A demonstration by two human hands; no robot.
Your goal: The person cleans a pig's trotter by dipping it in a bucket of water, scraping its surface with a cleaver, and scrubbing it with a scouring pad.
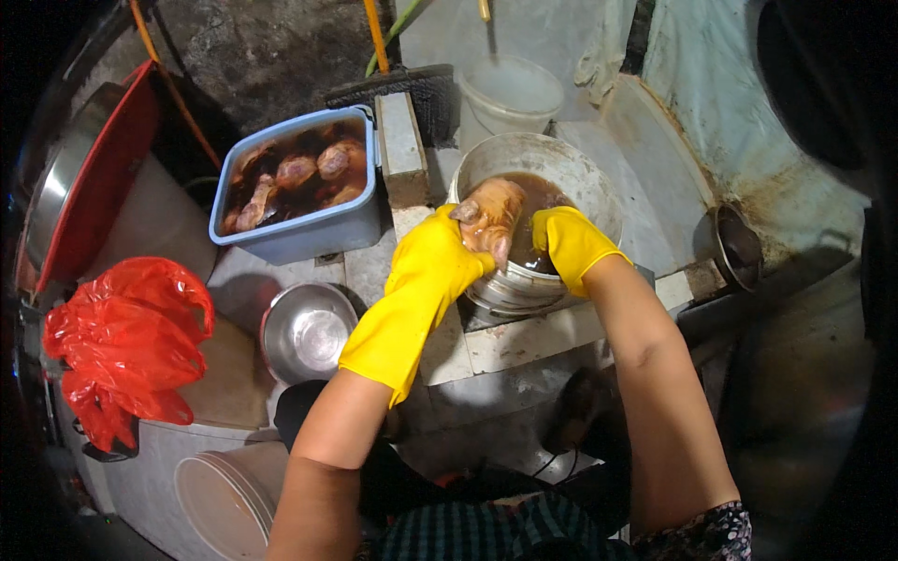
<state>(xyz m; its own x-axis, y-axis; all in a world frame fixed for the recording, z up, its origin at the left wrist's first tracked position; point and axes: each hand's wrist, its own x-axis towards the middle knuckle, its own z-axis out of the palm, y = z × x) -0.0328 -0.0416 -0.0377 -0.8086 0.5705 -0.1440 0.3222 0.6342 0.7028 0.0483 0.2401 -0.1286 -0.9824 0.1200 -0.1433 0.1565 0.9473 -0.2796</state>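
My left hand (449,256), in a long yellow rubber glove, grips a skin-on piece of raw meat (493,210) over a white plastic bucket (593,179). The meat is wet and pale brown, with a stubby end by my thumb. Brown liquid (537,242) stands in the bucket. My right hand (568,242), gloved the same way, reaches over the near right rim with its fingers curled at the liquid. Whether those fingers hold anything is hidden.
Left of the bucket, a blue plastic tub (298,238) holds several meat pieces in dark liquid. Nearer me is a steel bowl (309,333). A second white bucket (508,95) stands behind. Red plastic bags (133,336) and a tilted red basin (98,189) are at left.
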